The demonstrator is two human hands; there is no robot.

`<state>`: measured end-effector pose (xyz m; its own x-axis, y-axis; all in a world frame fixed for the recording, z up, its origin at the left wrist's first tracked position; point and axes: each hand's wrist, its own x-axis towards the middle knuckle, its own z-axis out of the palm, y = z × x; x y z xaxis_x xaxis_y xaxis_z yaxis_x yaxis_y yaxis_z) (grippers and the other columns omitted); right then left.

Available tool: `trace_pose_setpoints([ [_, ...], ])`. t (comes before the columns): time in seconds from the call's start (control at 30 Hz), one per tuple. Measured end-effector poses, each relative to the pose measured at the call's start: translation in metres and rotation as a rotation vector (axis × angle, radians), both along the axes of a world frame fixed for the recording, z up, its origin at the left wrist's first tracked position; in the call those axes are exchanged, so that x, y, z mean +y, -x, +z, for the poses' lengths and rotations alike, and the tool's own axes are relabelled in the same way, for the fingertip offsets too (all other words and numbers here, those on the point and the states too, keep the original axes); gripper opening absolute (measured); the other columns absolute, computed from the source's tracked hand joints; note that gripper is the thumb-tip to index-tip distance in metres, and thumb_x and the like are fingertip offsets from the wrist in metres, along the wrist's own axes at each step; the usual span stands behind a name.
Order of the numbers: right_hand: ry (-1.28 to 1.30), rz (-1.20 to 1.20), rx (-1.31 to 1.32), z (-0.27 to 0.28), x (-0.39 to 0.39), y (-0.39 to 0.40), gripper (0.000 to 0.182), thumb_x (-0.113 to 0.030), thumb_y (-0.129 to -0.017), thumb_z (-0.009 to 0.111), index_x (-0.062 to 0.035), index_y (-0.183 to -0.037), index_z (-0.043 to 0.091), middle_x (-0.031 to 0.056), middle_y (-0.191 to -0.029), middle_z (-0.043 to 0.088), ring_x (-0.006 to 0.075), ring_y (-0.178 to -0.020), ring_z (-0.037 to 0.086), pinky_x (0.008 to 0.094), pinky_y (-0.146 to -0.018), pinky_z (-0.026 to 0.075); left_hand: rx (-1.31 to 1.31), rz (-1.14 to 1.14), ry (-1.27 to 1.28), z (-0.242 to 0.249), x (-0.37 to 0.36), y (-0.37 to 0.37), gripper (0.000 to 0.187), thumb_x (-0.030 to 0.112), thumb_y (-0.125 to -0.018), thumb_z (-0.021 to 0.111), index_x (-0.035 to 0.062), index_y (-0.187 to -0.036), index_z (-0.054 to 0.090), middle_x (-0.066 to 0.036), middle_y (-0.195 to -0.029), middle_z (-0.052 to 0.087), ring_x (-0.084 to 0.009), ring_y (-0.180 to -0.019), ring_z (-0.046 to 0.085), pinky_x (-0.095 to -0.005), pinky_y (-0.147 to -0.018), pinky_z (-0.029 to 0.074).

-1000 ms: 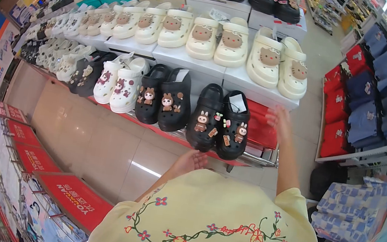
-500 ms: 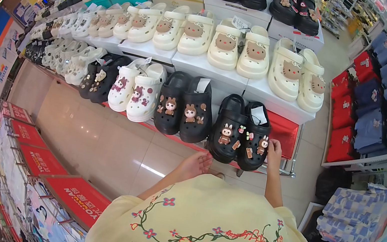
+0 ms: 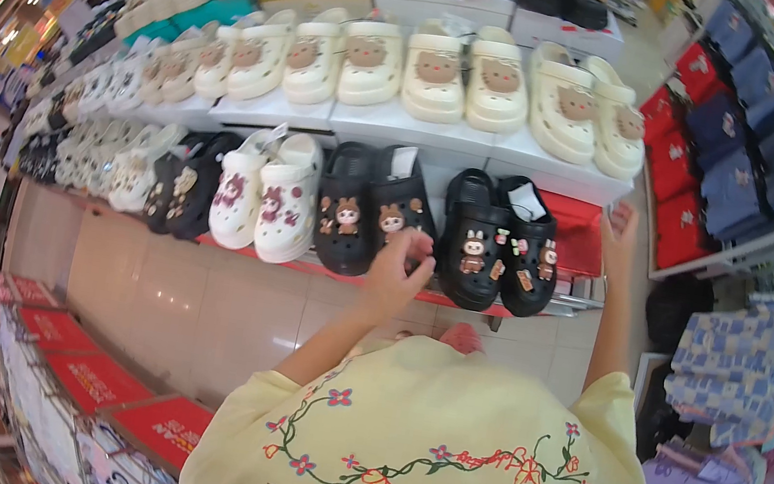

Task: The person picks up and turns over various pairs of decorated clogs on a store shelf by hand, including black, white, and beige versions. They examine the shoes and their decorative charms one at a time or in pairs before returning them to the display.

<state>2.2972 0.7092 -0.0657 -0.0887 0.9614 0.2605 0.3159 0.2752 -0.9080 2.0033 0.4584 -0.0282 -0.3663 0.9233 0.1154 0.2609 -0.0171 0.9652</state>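
A pair of black clogs [image 3: 471, 255] with bunny-figure charms stands at the right end of the front row. Just left of it is a second black pair of clogs [image 3: 347, 221] with brown-hooded doll charms. My left hand [image 3: 401, 270] is raised in front of that pair's right shoe, fingers loosely bent and thumb apart, covering part of its toe. Off to the right, my right hand [image 3: 621, 223] is held up by the end of the white shoe box [image 3: 559, 175], its fingers apart and holding nothing. A paper tag [image 3: 526, 201] sits inside the bunny-charm pair.
Cream clogs [image 3: 435, 77] with cat-face charms line the tier behind. White clogs [image 3: 286, 211] continue the front row leftward. A rack of red and blue garments [image 3: 737, 176] stands at right, checked fabric [image 3: 726, 372] below it. Red signs [image 3: 87, 377] top the lower-left rack.
My right hand has left the bunny-charm clog and moved right and up to the box end. My left hand has risen over the doll-charm pair. The view has shifted slightly.
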Motion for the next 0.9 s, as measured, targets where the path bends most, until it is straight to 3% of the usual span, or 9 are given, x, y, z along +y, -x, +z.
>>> trace_pose_setpoints([
  [0.07,-0.122,-0.042,-0.144,0.050,0.003,0.007,0.050,-0.013,-0.079,0.065,0.0002,-0.121,0.043,0.0164,-0.113,0.051,0.0239,-0.105,0.051,0.0335,-0.089,0.043,0.308,-0.071,-0.127,0.039,0.025,0.012,0.025,0.008,-0.078,0.062,0.0016,-0.101,0.053,-0.011,-0.097,0.056,-0.0192,-0.085,0.057,-0.0287,-0.072,0.046],
  [0.13,-0.362,-0.025,-0.299,0.069,0.020,0.013,0.054,-0.016,-0.076,0.068,-0.0003,-0.122,0.044,0.0183,-0.115,0.051,0.0284,-0.107,0.050,0.0367,-0.092,0.041,0.495,-0.062,-0.235,0.064,0.058,0.016,0.026,0.008,-0.076,0.061,0.0008,-0.099,0.052,-0.014,-0.091,0.055,-0.0300,-0.087,0.055,-0.0375,-0.077,0.044],
  [0.23,-0.696,0.005,-0.449,0.092,0.048,0.031,0.055,-0.022,-0.075,0.068,-0.0022,-0.122,0.045,0.0173,-0.115,0.052,0.0335,-0.108,0.049,0.0401,-0.093,0.038,0.727,-0.046,-0.445,0.084,0.124,0.021,0.035,0.012,-0.073,0.063,0.0014,-0.103,0.051,-0.017,-0.100,0.053,-0.0347,-0.097,0.050,-0.0409,-0.085,0.041],
  [0.5,-0.519,0.098,-0.708,0.111,0.161,0.059,0.056,-0.041,-0.079,0.059,-0.0091,-0.123,0.046,0.0164,-0.121,0.051,0.0319,-0.114,0.047,0.0456,-0.093,0.035,0.978,-0.014,-0.450,0.073,0.294,0.023,0.047,0.020,-0.072,0.066,-0.0021,-0.110,0.049,-0.018,-0.111,0.050,-0.0342,-0.106,0.046,-0.0422,-0.088,0.039],
  [0.57,-0.463,0.193,-0.785,0.119,0.182,0.061,0.056,-0.042,-0.080,0.057,-0.0089,-0.124,0.046,0.0170,-0.121,0.052,0.0314,-0.114,0.047,0.0469,-0.093,0.034,1.069,0.061,-0.404,0.054,0.326,0.031,0.049,0.025,-0.073,0.065,0.0015,-0.113,0.049,-0.015,-0.113,0.050,-0.0313,-0.109,0.045,-0.0441,-0.089,0.038],
  [0.7,-0.319,0.362,-0.972,0.125,0.202,0.073,0.049,-0.038,-0.080,0.057,-0.0126,-0.122,0.048,0.0159,-0.116,0.056,0.0308,-0.109,0.051,0.0457,-0.091,0.037,1.213,0.125,-0.136,0.045,0.340,0.035,0.050,0.034,-0.073,0.064,0.0061,-0.113,0.053,-0.011,-0.116,0.051,-0.0272,-0.111,0.045,-0.0465,-0.090,0.034],
  [0.8,-0.298,0.435,-0.884,0.110,0.231,0.082,0.042,-0.034,-0.082,0.058,-0.0176,-0.120,0.050,0.0162,-0.103,0.061,0.0348,-0.098,0.056,0.0425,-0.087,0.042,1.277,0.153,-0.041,0.046,0.344,0.030,0.049,0.036,-0.070,0.064,0.0089,-0.110,0.056,-0.010,-0.115,0.052,-0.0257,-0.110,0.046,-0.0477,-0.091,0.032],
  [0.9,-0.279,0.471,-0.921,0.104,0.245,0.089,0.040,-0.028,-0.080,0.060,-0.0180,-0.117,0.052,0.0152,-0.106,0.061,0.0344,-0.095,0.057,0.0420,-0.083,0.045,1.222,0.146,-0.082,0.042,0.345,0.033,0.046,0.034,-0.068,0.064,0.0107,-0.107,0.057,-0.009,-0.114,0.052,-0.0259,-0.110,0.046,-0.0492,-0.092,0.032],
])
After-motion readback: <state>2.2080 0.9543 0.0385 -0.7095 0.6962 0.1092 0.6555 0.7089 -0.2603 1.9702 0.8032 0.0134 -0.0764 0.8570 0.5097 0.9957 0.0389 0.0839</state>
